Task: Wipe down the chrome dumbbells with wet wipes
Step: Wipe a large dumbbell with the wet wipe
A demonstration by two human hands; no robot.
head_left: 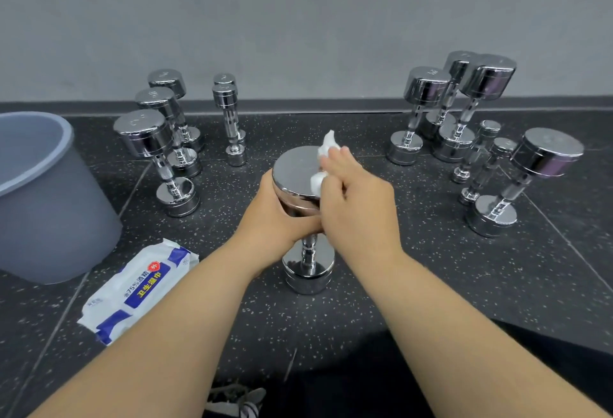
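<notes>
Both forearms reach to the upright chrome dumbbell (293,169) on the floor, probably heavy, rigid and slick, so best steadied by its head. There the left hand (268,218) cups the top head, and the right hand (358,208) pinches the soft wet wipe (328,144) onto it.

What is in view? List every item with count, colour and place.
centre dumbbell: one, chrome, upright on the floor, middle
left dumbbells: five, chrome, upright, left group near the wall
right dumbbells: six, chrome, upright, right group
wet wipe: one, white, on the centre dumbbell's top head
wipe pack: one, white and blue, on the floor, lower left
bin: one, grey, far left
floor: black, speckled
wall: grey, behind
left hand: grips the top head's side
right hand: holds the wet wipe against the top head
</notes>
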